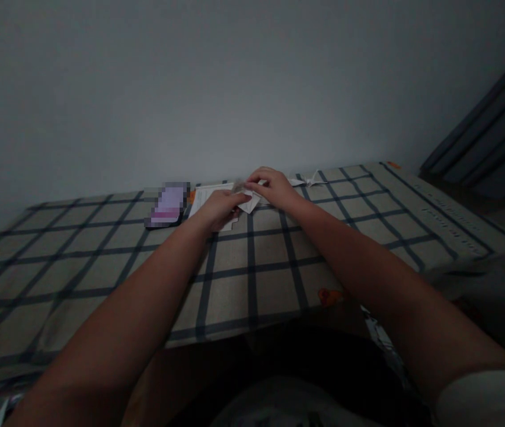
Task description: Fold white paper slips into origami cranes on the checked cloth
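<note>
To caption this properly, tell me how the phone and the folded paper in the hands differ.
The phone rests on the checked tablecloth; the folded paper is held by the left hand and right hand. The phone shows purple and pink; the folded paper looks white.

We see a flat cloth tablecloth [274,270], cream with dark blue lines that cross to make big squares. It has little orange patches [330,296] and pale grey letters [450,219]. The small, folded paper piece [249,204] is white, and so is the thin, pointy paper shape [312,179]. We spot purple and pink on the flat, dark-edged phone [168,204]. Our short cloth sleeve [488,397] looks white.
</note>
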{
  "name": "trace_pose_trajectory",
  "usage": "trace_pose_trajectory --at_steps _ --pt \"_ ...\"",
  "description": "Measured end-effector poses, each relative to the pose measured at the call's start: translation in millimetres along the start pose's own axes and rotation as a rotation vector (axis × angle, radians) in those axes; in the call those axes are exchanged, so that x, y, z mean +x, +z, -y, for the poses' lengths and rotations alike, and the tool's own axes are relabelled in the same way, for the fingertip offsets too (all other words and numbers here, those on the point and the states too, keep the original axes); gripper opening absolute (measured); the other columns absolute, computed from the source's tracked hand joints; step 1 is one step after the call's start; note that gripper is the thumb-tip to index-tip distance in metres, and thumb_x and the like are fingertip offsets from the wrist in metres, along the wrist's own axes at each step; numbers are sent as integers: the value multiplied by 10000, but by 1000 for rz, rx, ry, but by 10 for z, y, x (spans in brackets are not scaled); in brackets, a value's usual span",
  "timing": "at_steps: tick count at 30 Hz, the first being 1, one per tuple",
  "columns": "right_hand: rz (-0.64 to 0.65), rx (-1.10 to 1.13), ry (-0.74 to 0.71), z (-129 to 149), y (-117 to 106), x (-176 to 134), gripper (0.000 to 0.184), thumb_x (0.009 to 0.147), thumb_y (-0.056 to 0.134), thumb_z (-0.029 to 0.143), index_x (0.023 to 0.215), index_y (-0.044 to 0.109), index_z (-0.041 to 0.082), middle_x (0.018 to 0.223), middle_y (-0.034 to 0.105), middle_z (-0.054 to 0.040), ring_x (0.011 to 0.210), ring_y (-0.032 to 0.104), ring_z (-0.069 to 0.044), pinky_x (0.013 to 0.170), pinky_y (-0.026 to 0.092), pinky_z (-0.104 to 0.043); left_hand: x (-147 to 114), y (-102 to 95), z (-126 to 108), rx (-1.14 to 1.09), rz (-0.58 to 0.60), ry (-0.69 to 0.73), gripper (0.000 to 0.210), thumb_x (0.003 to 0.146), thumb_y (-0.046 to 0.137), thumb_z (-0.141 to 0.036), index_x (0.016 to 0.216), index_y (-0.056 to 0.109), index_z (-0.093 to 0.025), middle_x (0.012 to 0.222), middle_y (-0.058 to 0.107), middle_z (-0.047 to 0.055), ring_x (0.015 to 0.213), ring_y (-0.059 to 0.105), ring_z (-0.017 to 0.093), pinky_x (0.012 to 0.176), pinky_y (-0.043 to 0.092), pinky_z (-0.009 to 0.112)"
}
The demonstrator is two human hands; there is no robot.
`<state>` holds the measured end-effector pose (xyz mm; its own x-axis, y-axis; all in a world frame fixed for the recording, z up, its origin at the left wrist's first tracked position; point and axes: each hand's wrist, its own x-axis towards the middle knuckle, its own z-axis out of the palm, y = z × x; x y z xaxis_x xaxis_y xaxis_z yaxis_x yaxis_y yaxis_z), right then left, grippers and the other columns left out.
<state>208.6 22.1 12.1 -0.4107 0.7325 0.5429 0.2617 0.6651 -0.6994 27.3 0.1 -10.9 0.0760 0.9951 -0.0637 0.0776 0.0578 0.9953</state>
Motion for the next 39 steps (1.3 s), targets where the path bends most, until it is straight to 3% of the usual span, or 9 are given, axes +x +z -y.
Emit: trace_pose_trajectory --at_steps 2,7,10,13,16,21,30,39 --pt "-36 23 41 -42 5 12 137 890 649 319 843 701 201 939 670 -54 927 590 -176 853 445 -282 0 -5 -4 24 -5 61 260 669 806 -378 736 680 -160 661 634 61 535 550 150 485 356 263" --pt "-23 55 104 -111 8 25 153 872 649 332 842 710 194 920 713 -49 898 621 -178 876 463 -295 -8 -31 -75 183 -198 385 447 668 811 -424 1039 730 -189 968 722 62 848 653 198 719 493 269" --pt "13 48 105 -120 14 21 164 870 640 334 833 717 194 906 721 -44 882 627 -176 859 470 -293 -42 -37 -117 128 -154 447 465 708 787 -452 1094 742 -198 1084 729 77 977 654 216 814 500 282" --pt "21 58 88 -116 20 11 154 869 632 317 836 720 194 906 720 -44 878 625 -173 841 470 -287 -90 -33 -142 144 -104 451 381 728 779 -484 967 785 -188 1010 752 75 959 658 222 819 494 278" --pt "38 69 101 -113 22 6 170 868 635 332 839 718 187 886 714 -45 864 623 -171 814 465 -282 -104 -36 -146 180 -128 451 342 740 771 -496 878 794 -185 908 760 62 892 665 212 795 493 272" --pt "48 54 69 -144 32 28 230 850 650 382 847 710 160 870 704 -52 841 613 -169 790 455 -293 -52 -58 -127 191 -199 435 345 701 794 -485 860 794 -179 861 762 54 833 673 213 759 505 290" --pt "65 49 57 -207 43 34 291 850 631 427 869 716 149 880 708 -70 821 606 -174 748 450 -303 -60 -49 -139 183 -185 417 411 676 798 -504 910 790 -167 916 770 83 848 682 228 765 528 318" --pt "68 32 37 -150 47 10 305 847 617 433 826 720 147 836 711 -57 788 597 -166 740 438 -296 -10 -80 -108 211 -218 438 373 673 805 -500 839 784 -166 800 751 58 751 668 206 684 508 298"
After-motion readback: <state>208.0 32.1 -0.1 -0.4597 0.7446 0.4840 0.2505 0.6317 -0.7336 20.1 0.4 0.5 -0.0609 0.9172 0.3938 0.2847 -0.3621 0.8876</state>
